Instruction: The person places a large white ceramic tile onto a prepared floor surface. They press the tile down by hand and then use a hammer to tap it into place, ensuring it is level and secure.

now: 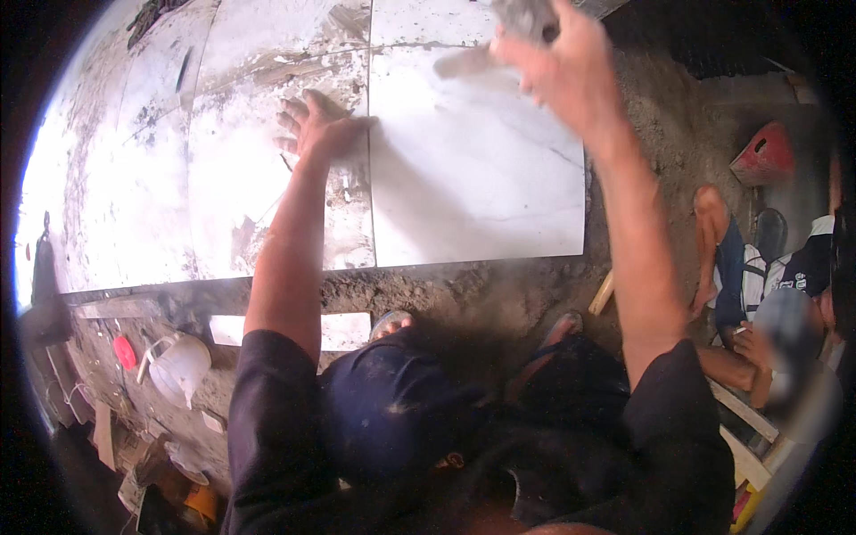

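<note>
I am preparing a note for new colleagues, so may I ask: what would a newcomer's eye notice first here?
Probably the bright white tile in the upper middle. The left hand spreads beside its left edge, while the right hand, at its upper right, holds a blurred grey object at the picture's top edge.

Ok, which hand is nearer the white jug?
Left. The left hand is over the tiles, ahead and right of the jug; the right hand is much farther right, holding a grey object.
</note>
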A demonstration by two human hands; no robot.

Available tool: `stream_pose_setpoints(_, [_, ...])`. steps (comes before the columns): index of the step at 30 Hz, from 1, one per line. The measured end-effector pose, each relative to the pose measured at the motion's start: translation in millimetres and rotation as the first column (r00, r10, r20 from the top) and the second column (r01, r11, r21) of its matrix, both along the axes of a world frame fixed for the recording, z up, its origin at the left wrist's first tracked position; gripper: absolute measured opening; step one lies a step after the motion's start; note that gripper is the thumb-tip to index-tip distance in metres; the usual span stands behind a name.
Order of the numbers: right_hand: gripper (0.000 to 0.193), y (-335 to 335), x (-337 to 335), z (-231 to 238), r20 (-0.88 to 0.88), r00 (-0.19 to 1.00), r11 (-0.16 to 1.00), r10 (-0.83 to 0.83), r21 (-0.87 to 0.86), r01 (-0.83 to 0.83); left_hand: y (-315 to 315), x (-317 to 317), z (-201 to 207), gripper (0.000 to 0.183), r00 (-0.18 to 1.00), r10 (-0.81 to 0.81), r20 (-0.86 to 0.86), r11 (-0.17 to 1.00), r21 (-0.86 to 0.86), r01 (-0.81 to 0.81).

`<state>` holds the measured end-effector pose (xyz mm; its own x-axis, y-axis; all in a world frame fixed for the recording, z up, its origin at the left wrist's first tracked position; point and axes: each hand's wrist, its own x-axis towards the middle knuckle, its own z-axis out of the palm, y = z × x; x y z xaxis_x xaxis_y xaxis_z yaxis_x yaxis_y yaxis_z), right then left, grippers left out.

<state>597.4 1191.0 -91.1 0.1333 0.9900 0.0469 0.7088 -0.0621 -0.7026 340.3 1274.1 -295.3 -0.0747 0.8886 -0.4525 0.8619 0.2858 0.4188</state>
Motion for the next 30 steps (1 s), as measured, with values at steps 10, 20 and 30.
stream_pose_setpoints(10, [0.044,78.1,17.8,5.2,-0.072,0.992,0.991,-0.108,-0.089,0.102,61.2,29.1,-22.1,0.128,0.957,0.288,0.042,0.951,0.109,-0.290])
stream_pose_setpoints(20, [0.038,59.7,0.5,-44.1,0.043,0.979,0.980,-0.199,0.030,0.198,60.1,172.4,-95.9,0.105,0.910,0.399,-0.113,0.836,0.453,-0.310])
stream_pose_setpoints(30, [0.041,8.5,38.6,-28.8,-0.111,0.938,0.940,-0.328,0.057,0.335,64.1,198.7,-93.8,0.106,0.867,0.443,-0.230,0.844,0.432,-0.317])
